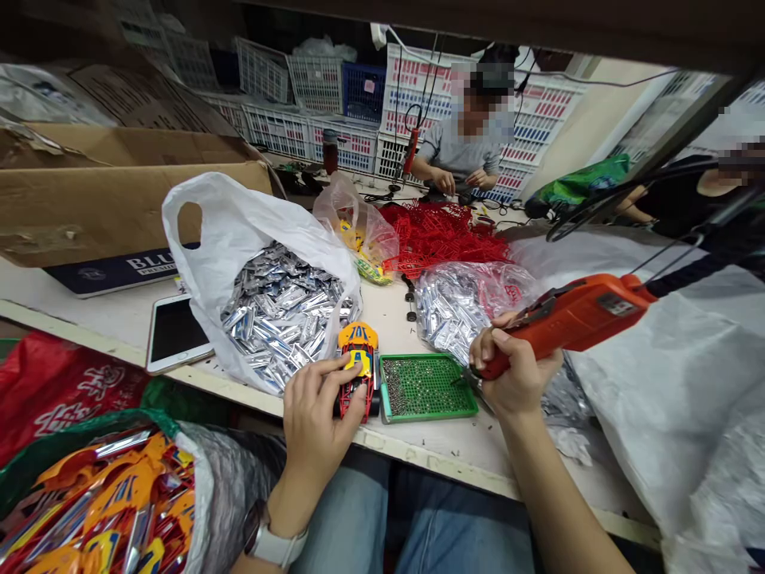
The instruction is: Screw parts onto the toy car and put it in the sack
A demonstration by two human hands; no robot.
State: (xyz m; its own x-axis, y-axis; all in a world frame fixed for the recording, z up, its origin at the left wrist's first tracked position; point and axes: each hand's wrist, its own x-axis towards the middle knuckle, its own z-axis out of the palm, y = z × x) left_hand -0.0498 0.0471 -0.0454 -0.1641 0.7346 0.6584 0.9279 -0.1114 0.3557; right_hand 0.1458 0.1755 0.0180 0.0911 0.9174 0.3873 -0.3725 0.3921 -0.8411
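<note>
Near the table's front edge, my left hand [323, 399] rests its fingers over a yellow-orange and red toy car [358, 339], holding it against the tabletop. My right hand [517, 371] is wrapped round an orange-red electric screwdriver [574, 319], which hangs from a dark cable. Its tip points left and down, over the right end of a green tray [430, 410] of small screws [412, 387]. That tray lies just right of the car. Behind the car, a white plastic bag [239, 211] gapes open, full of silvery parts [280, 303].
A clear bag of silvery parts [454, 311] and a heap of red plastic frames [442, 239] lie beyond the tray. Left are a phone [178, 331], a cardboard box [119, 203] and a sack of orange car bodies [119, 502]. A co-worker [460, 143] sits opposite.
</note>
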